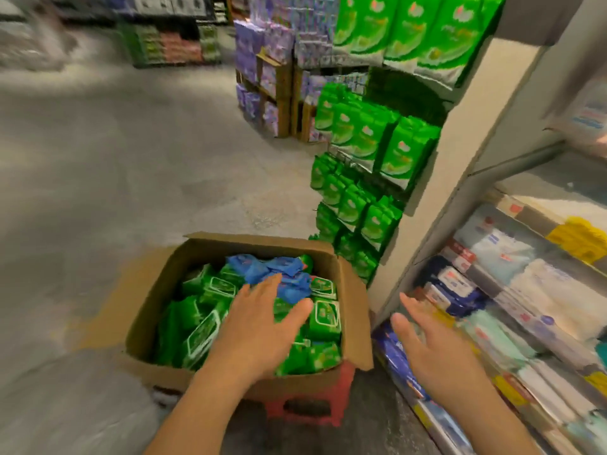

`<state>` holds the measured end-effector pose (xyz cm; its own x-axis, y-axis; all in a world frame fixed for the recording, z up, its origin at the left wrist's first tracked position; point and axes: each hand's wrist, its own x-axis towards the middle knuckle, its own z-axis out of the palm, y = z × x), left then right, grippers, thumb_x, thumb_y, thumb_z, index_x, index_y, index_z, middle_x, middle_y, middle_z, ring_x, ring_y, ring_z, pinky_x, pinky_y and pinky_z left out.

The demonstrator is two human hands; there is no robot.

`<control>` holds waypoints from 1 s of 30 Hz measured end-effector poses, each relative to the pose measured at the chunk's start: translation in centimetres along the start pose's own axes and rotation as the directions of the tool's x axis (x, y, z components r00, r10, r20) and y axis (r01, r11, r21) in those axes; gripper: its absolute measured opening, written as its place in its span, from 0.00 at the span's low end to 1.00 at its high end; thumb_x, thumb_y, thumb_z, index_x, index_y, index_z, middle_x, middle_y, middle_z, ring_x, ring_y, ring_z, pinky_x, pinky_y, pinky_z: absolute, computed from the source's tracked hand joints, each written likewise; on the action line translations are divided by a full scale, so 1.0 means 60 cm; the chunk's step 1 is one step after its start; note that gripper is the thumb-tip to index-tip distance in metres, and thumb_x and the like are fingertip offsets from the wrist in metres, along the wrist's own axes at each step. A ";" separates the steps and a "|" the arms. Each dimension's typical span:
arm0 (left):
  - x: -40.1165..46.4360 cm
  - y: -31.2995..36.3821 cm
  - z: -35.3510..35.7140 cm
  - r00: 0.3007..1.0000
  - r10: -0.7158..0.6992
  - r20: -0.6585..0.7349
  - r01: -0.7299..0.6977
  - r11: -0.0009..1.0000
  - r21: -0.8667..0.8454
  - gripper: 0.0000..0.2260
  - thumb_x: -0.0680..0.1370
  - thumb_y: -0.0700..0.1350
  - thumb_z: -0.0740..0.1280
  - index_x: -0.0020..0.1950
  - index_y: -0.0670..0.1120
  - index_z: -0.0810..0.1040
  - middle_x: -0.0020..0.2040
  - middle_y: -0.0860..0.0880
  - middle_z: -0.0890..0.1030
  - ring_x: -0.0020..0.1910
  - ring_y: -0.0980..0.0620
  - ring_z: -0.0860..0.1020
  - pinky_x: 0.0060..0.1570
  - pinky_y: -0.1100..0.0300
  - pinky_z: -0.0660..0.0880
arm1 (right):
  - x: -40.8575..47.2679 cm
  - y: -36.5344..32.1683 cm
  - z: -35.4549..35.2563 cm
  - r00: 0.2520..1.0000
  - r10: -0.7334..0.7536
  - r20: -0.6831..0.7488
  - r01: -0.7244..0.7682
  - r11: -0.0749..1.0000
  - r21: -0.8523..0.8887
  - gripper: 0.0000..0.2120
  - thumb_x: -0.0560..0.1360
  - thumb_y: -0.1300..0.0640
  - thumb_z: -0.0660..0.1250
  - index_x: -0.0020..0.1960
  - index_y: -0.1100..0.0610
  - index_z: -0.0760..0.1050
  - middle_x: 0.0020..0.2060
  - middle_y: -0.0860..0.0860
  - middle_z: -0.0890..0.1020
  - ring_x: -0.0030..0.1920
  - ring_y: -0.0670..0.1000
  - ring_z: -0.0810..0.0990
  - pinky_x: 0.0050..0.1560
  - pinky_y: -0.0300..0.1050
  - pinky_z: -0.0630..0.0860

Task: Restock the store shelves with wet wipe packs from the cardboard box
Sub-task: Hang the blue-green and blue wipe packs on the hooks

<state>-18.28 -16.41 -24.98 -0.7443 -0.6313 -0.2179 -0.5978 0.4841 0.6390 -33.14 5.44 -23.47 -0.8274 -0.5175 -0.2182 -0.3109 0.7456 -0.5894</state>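
Observation:
An open cardboard box [157, 290] stands on a red plastic stool [308, 410], filled with green wet wipe packs [323, 315] and a few blue packs [272, 267] on top. My left hand [259, 326] hovers flat over the packs in the box, fingers straight and spread, holding nothing. My right hand [433, 349] is open and empty, just right of the box, in front of the low shelves [512, 284]. The frame is blurred by motion.
Shelves on the right hold white, blue and pale green packs with red and yellow price tags. Large green packs [404, 152] hang on the shelf end [456, 152] behind the box. Purple packs [262, 41] are stacked farther back. Grey floor [115, 152] lies to the left.

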 end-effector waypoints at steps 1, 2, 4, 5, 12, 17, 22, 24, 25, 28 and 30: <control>0.001 -0.031 -0.020 1.000 -0.007 -0.018 0.007 1.000 -0.022 0.38 0.78 0.71 0.56 0.83 0.55 0.55 0.83 0.53 0.56 0.82 0.50 0.51 0.80 0.50 0.52 | 0.005 -0.028 0.019 1.000 -0.008 0.019 0.009 0.999 -0.036 0.26 0.83 0.39 0.56 0.80 0.39 0.60 0.79 0.43 0.65 0.78 0.48 0.64 0.74 0.43 0.62; 0.002 -0.061 -0.039 0.999 -0.017 -0.036 0.015 0.999 -0.041 0.38 0.77 0.71 0.56 0.83 0.54 0.55 0.83 0.51 0.57 0.82 0.50 0.52 0.80 0.51 0.53 | 0.010 -0.057 0.039 0.999 -0.014 0.038 0.016 0.998 -0.066 0.26 0.83 0.39 0.55 0.80 0.38 0.60 0.78 0.44 0.67 0.78 0.50 0.66 0.72 0.44 0.65; 0.006 -0.118 -0.073 0.997 -0.060 -0.041 0.058 0.996 -0.066 0.38 0.78 0.70 0.56 0.83 0.53 0.56 0.83 0.50 0.58 0.82 0.50 0.54 0.79 0.52 0.52 | 0.020 -0.111 0.077 0.997 -0.022 0.073 0.030 0.994 -0.106 0.26 0.83 0.39 0.55 0.80 0.40 0.60 0.78 0.47 0.69 0.77 0.51 0.68 0.70 0.44 0.66; 0.009 -0.145 -0.089 0.996 -0.082 -0.033 0.080 0.994 -0.078 0.37 0.78 0.69 0.57 0.83 0.53 0.56 0.83 0.50 0.58 0.82 0.49 0.54 0.79 0.52 0.52 | 0.025 -0.135 0.096 0.996 -0.028 0.081 0.038 0.992 -0.117 0.26 0.83 0.40 0.55 0.80 0.41 0.60 0.77 0.48 0.69 0.76 0.51 0.68 0.69 0.44 0.66; 0.038 -0.248 -0.150 0.992 -0.127 0.011 0.127 0.981 -0.149 0.36 0.78 0.72 0.56 0.82 0.57 0.56 0.82 0.54 0.60 0.80 0.51 0.57 0.78 0.49 0.58 | 0.040 -0.250 0.186 0.994 -0.070 0.084 0.070 0.998 0.000 0.26 0.82 0.42 0.59 0.79 0.42 0.63 0.74 0.37 0.67 0.78 0.44 0.63 0.74 0.40 0.60; 0.075 -0.263 -0.141 0.989 -0.102 0.111 0.120 0.980 -0.162 0.37 0.77 0.72 0.56 0.82 0.58 0.55 0.82 0.55 0.58 0.81 0.52 0.55 0.78 0.47 0.58 | 0.070 -0.267 0.209 0.990 -0.055 0.126 0.063 0.996 -0.057 0.25 0.82 0.40 0.57 0.79 0.38 0.62 0.77 0.40 0.66 0.77 0.45 0.64 0.72 0.41 0.64; 0.110 -0.258 -0.119 0.982 -0.076 0.175 0.096 0.989 -0.110 0.36 0.77 0.71 0.56 0.82 0.58 0.55 0.82 0.56 0.57 0.81 0.53 0.54 0.79 0.49 0.56 | 0.119 -0.246 0.221 0.988 -0.066 0.138 0.074 0.996 -0.047 0.26 0.82 0.40 0.58 0.80 0.40 0.62 0.76 0.41 0.69 0.76 0.46 0.68 0.71 0.41 0.65; 0.129 -0.254 -0.112 0.976 -0.076 0.203 0.092 0.993 -0.069 0.38 0.75 0.73 0.54 0.82 0.58 0.55 0.82 0.56 0.57 0.81 0.52 0.53 0.79 0.50 0.56 | 0.145 -0.232 0.224 0.990 -0.066 0.128 0.067 0.998 -0.007 0.26 0.82 0.41 0.59 0.79 0.41 0.63 0.75 0.41 0.70 0.75 0.45 0.68 0.69 0.38 0.65; 0.139 -0.251 -0.108 0.973 -0.083 0.215 0.096 0.994 -0.048 0.39 0.75 0.74 0.54 0.82 0.58 0.55 0.82 0.56 0.57 0.81 0.52 0.53 0.79 0.49 0.55 | 0.158 -0.223 0.226 0.991 -0.059 0.123 0.058 0.998 0.019 0.26 0.82 0.41 0.60 0.79 0.42 0.64 0.75 0.41 0.71 0.75 0.45 0.69 0.67 0.39 0.66; 0.176 -0.234 -0.096 0.966 -0.107 0.234 0.110 0.994 -0.001 0.39 0.74 0.74 0.53 0.82 0.58 0.55 0.82 0.55 0.58 0.81 0.52 0.54 0.78 0.49 0.56 | 0.199 -0.193 0.237 0.995 0.006 0.099 -0.015 0.996 0.088 0.25 0.82 0.41 0.62 0.77 0.43 0.69 0.66 0.46 0.80 0.65 0.48 0.78 0.57 0.43 0.72; 0.201 -0.215 -0.085 0.962 -0.115 0.249 0.113 0.993 0.024 0.36 0.76 0.72 0.55 0.82 0.59 0.55 0.81 0.56 0.59 0.80 0.52 0.54 0.78 0.51 0.56 | 0.229 -0.170 0.245 0.993 0.080 0.090 -0.092 0.984 0.150 0.22 0.81 0.42 0.63 0.74 0.45 0.73 0.56 0.46 0.84 0.56 0.48 0.82 0.50 0.42 0.71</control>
<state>-18.02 -33.34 -32.12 -0.7210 -0.5118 -0.4672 -0.6849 0.4241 0.5925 -34.44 -15.47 -31.89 -0.8041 -0.4922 -0.3334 -0.1594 0.7188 -0.6767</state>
